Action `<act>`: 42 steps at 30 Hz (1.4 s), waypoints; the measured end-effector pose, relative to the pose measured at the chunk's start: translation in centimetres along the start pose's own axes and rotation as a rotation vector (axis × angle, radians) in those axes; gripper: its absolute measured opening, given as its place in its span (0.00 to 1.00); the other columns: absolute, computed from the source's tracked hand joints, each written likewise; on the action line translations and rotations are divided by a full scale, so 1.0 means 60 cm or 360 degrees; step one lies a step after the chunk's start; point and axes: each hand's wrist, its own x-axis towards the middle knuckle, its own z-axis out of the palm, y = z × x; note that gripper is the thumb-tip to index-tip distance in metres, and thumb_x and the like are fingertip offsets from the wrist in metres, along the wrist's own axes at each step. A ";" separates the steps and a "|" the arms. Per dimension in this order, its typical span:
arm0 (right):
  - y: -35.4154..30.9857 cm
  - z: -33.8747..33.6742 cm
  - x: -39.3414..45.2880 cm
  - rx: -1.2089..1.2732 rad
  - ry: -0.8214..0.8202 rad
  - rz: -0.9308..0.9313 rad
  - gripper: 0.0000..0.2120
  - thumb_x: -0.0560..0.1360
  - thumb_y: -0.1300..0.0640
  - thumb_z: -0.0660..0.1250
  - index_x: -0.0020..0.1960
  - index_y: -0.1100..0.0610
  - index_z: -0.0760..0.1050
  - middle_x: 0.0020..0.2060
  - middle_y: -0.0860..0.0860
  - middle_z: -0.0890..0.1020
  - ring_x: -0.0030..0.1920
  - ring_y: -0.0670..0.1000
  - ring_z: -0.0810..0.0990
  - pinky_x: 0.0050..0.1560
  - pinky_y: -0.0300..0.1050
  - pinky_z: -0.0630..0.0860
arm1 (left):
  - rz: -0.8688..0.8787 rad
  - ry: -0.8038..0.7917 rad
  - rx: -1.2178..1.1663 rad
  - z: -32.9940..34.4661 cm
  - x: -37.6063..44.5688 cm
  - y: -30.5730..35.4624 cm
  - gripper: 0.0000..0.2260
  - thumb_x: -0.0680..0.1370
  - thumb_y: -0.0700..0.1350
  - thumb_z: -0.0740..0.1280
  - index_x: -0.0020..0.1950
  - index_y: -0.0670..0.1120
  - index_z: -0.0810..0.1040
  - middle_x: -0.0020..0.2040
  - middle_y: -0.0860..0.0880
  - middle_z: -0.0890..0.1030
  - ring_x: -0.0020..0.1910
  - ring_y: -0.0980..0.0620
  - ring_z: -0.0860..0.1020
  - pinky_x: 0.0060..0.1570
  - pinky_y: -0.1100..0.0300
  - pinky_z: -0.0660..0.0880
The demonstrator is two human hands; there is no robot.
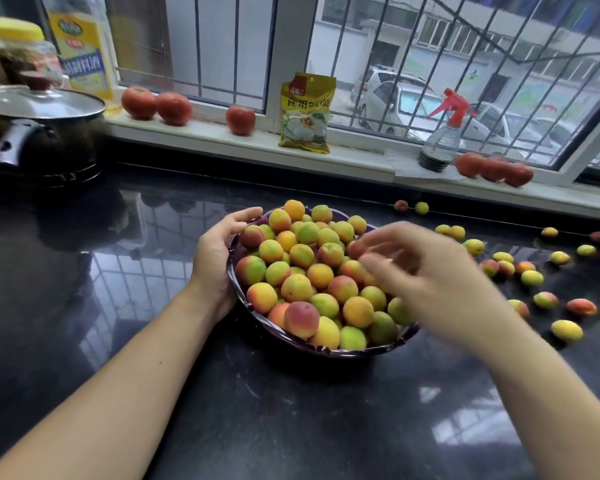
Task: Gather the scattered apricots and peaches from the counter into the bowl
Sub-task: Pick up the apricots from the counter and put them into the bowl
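A dark purple bowl [293, 341] sits mid-counter, heaped with yellow, green and red-blushed apricots and peaches [302, 258]. My left hand [219, 258] grips the bowl's left rim, with the thumb curled over the edge. My right hand [426, 271] hovers over the right side of the pile. It is motion-blurred, its fingers are loosely spread and I see nothing held in them; a reddish fruit [355, 249] lies just at the fingertips. Several loose fruits [532, 278] lie scattered on the black counter to the right of the bowl, including a yellow one [567, 330] nearest me.
A lidded black pot [39, 133] stands at the back left. The windowsill holds tomatoes [156, 103], a yellow packet [305, 114], a spray bottle [440, 140] and an oil bottle [84, 46]. Two small fruits [411, 206] lie by the sill's base.
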 end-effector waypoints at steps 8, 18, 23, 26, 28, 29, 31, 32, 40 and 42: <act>0.289 -0.026 0.042 -0.0156 0.0855 0.0709 0.10 0.74 0.60 0.65 0.50 0.50 0.80 0.49 0.53 0.84 0.51 0.58 0.82 0.56 0.55 0.79 | 0.0013 -0.0009 -0.0023 0.000 0.005 -0.005 0.19 0.83 0.43 0.56 0.68 0.39 0.79 0.59 0.39 0.85 0.59 0.40 0.84 0.62 0.44 0.81; 0.358 0.019 0.058 -0.0661 0.0567 0.1040 0.23 0.78 0.53 0.63 0.72 0.55 0.71 0.68 0.61 0.71 0.64 0.65 0.74 0.62 0.57 0.71 | 0.0023 -0.0022 -0.0050 0.000 0.005 -0.007 0.17 0.83 0.43 0.55 0.64 0.42 0.81 0.57 0.40 0.86 0.57 0.41 0.85 0.62 0.44 0.80; 0.362 0.023 0.049 -0.0704 0.0638 0.0920 0.17 0.80 0.58 0.65 0.67 0.61 0.75 0.62 0.65 0.76 0.62 0.66 0.76 0.59 0.55 0.73 | 0.0003 -0.0009 -0.0042 0.002 0.003 -0.005 0.18 0.84 0.43 0.55 0.66 0.41 0.80 0.59 0.38 0.85 0.58 0.40 0.84 0.62 0.43 0.81; 0.353 0.024 0.035 -0.0596 0.0706 0.0715 0.16 0.79 0.59 0.68 0.65 0.61 0.77 0.59 0.63 0.80 0.61 0.64 0.76 0.60 0.53 0.72 | -0.0014 -0.0012 -0.0057 0.001 0.001 -0.004 0.18 0.84 0.44 0.55 0.66 0.41 0.80 0.63 0.37 0.84 0.60 0.39 0.84 0.64 0.42 0.79; 0.337 0.028 0.027 -0.0498 0.0768 0.0593 0.15 0.78 0.60 0.69 0.64 0.61 0.78 0.57 0.61 0.81 0.60 0.62 0.78 0.59 0.50 0.72 | -0.0024 -0.0020 -0.0069 0.001 0.001 -0.003 0.18 0.84 0.44 0.56 0.66 0.41 0.80 0.64 0.36 0.83 0.62 0.38 0.83 0.65 0.40 0.79; 0.326 0.029 0.025 -0.0432 0.0812 0.0549 0.15 0.78 0.60 0.69 0.64 0.60 0.78 0.56 0.60 0.82 0.59 0.61 0.79 0.58 0.48 0.71 | -0.0028 -0.0018 -0.0074 0.001 0.001 -0.003 0.18 0.84 0.44 0.56 0.66 0.41 0.80 0.64 0.36 0.83 0.62 0.38 0.83 0.65 0.40 0.79; 0.300 0.025 0.024 -0.0244 0.0920 0.0532 0.14 0.79 0.59 0.69 0.64 0.60 0.76 0.53 0.56 0.81 0.56 0.56 0.79 0.53 0.41 0.68 | -0.0033 -0.0011 -0.0077 0.002 0.000 -0.001 0.17 0.84 0.44 0.56 0.66 0.41 0.80 0.63 0.36 0.84 0.60 0.38 0.84 0.65 0.40 0.79; 0.289 0.019 0.024 -0.0140 0.0981 0.0537 0.13 0.79 0.59 0.69 0.62 0.59 0.76 0.52 0.55 0.81 0.54 0.54 0.79 0.52 0.39 0.68 | -0.0032 -0.0012 -0.0078 0.003 -0.001 0.000 0.17 0.84 0.43 0.56 0.66 0.41 0.80 0.63 0.36 0.84 0.59 0.39 0.84 0.65 0.40 0.79; 0.107 -0.036 0.022 0.0466 0.0057 0.0008 0.13 0.78 0.56 0.71 0.61 0.46 0.80 0.52 0.48 0.85 0.51 0.45 0.84 0.55 0.47 0.79 | -0.0030 -0.0021 -0.0044 0.002 -0.002 0.001 0.19 0.83 0.43 0.56 0.69 0.39 0.78 0.61 0.37 0.85 0.58 0.39 0.84 0.64 0.40 0.80; 0.055 -0.032 0.026 0.0426 -0.0321 -0.0115 0.16 0.78 0.59 0.71 0.63 0.47 0.77 0.51 0.47 0.85 0.52 0.48 0.84 0.54 0.46 0.80 | -0.0032 -0.0024 -0.0055 0.002 -0.002 0.000 0.19 0.83 0.43 0.56 0.70 0.39 0.78 0.61 0.37 0.85 0.57 0.40 0.84 0.63 0.41 0.80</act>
